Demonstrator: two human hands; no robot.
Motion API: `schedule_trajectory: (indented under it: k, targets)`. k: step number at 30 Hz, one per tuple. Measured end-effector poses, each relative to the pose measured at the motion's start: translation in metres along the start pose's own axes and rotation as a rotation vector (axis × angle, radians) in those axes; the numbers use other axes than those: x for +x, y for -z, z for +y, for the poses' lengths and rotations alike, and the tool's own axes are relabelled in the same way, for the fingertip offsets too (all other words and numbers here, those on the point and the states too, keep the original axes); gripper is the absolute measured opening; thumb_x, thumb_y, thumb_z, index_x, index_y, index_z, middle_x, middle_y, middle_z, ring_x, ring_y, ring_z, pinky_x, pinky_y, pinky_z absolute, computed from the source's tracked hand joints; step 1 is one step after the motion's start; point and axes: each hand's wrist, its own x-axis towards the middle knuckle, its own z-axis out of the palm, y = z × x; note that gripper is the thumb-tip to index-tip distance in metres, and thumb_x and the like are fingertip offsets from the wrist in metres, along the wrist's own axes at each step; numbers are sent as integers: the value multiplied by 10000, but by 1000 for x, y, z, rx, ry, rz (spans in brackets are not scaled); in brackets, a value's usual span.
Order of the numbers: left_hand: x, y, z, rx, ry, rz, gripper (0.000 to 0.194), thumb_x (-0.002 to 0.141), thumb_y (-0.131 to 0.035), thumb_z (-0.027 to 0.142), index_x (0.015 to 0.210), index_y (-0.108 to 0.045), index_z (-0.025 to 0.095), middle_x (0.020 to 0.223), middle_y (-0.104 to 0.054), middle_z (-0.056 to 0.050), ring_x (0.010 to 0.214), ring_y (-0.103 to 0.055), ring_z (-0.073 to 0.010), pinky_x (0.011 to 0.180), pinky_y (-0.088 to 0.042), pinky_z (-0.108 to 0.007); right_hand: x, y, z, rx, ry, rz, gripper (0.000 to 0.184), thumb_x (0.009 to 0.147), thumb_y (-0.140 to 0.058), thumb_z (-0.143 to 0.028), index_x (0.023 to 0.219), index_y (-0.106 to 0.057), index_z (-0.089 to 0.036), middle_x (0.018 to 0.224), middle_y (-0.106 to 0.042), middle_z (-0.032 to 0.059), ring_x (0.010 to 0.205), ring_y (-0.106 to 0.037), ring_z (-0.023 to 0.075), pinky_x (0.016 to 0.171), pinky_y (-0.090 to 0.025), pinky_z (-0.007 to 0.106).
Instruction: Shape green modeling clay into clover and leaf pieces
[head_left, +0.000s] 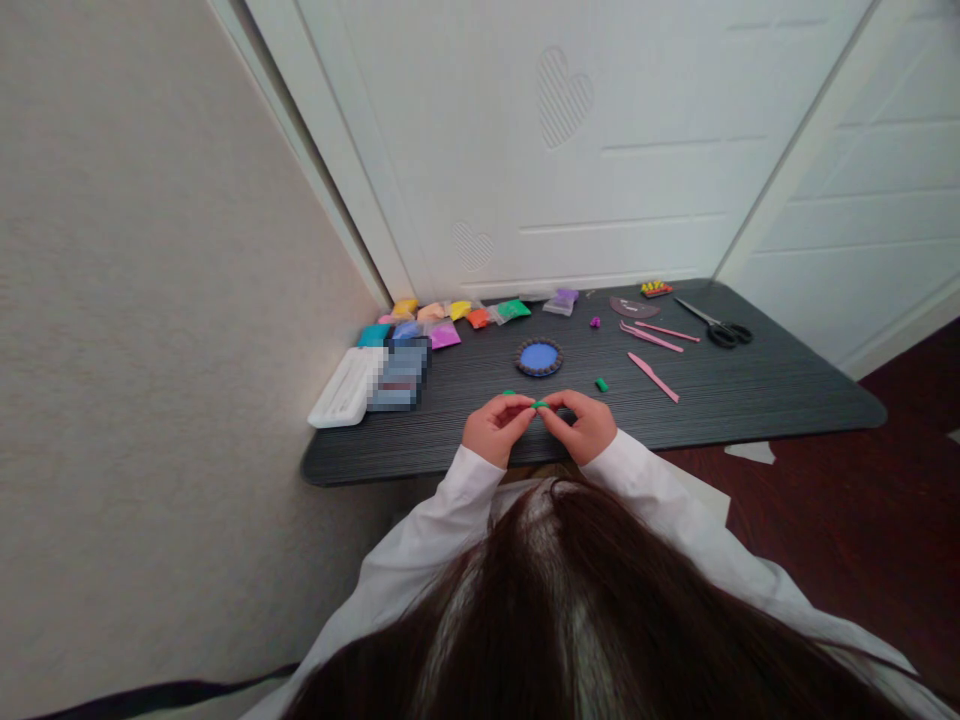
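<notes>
Between the fingertips of both hands is a small piece of green modelling clay (pixel 539 405), near the table's front edge. My left hand (pixel 495 428) pinches it from the left, and my right hand (pixel 581 425) pinches it from the right. Another bit of green clay (pixel 508 393) shows just behind my left fingers, partly hidden. To the right of my right hand lies a separate green clay lump (pixel 601 384). Beyond the hands sits a blue clay disc (pixel 540 356) with a brown beaded-looking rim.
Colourful clay packets (pixel 514 310) line the back of the dark table (pixel 465 450). A white case (pixel 349 388) and a blurred blue-grey item (pixel 400 375) lie left. Pink modelling tools (pixel 652 377), black scissors (pixel 721 332) and a purple clay bit (pixel 595 322) lie right.
</notes>
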Motion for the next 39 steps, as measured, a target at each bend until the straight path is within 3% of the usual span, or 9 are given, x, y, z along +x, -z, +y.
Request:
schedule_trajectory:
  k: [10,20,39]
  targets:
    - [1,1,-1,-9,-7,10,176,593,-647,232,752,-625,162,720,-627,-13,679,-583,-126,693,-462,-269,0,2,-2,-7,14,3,152,732,-524,-281,806,-625,-195,731,-656,27,694,-588,146,672,-442,273]
    - [0,-4,-2,-13,-17,56,223,573,-657,243,772,-613,154,718,-626,-19,681,-584,-124,693,-472,-274,1,1,-1,-57,20,44,131,726,-515,-274,725,-616,-190,686,-648,29,668,-581,152,657,-426,281]
    - [-4,-8,-7,199,-123,168,171,597,-631,267,746,-632,182,750,-608,-23,645,-553,-126,626,-451,-255,-1,1,-1,-92,112,25,134,743,-491,-262,763,-605,-196,680,-633,21,683,-562,150,697,-397,291]
